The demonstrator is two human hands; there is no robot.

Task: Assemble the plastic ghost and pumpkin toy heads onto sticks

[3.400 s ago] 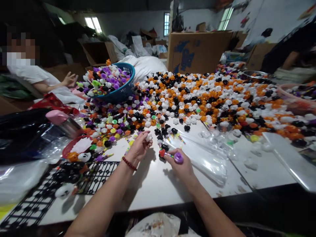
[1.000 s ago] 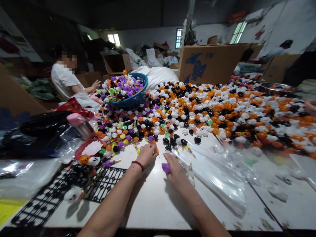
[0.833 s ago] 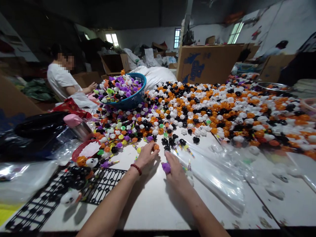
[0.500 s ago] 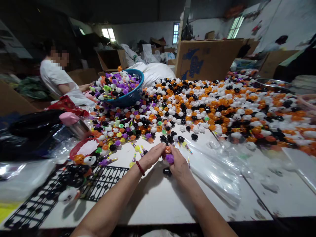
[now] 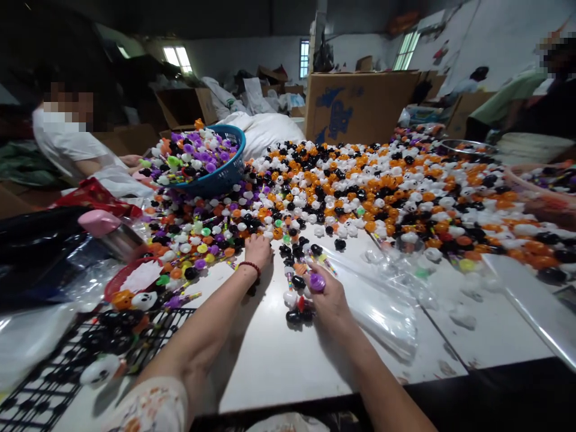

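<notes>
My right hand [image 5: 330, 298] is closed around a small purple plastic toy [image 5: 317, 281], with an orange piece [image 5: 300, 269] showing at its fingertips. Left of it on the white table lie several small toys, among them a black one [image 5: 298, 282] and a white one [image 5: 290, 298]. My left hand [image 5: 258, 253], a dark red bead bracelet [image 5: 250, 269] at its wrist, reaches to the near edge of the mixed toy pile [image 5: 265, 223]. Its fingers curl downward; what they hold, if anything, is hidden.
A blue basket [image 5: 240, 147] heaped with toys stands at the back left. Clear plastic bags [image 5: 382, 306] lie right of my right hand. Black grids [image 5: 49, 372], a red dish [image 5: 114, 279] and a pink-lidded flask [image 5: 121, 237] occupy the left. Several people are around.
My hands were together around the orange and purple pieces; my left hand has let go and moved left to the pile. More toys now show beside my right hand. The view has turned right.
</notes>
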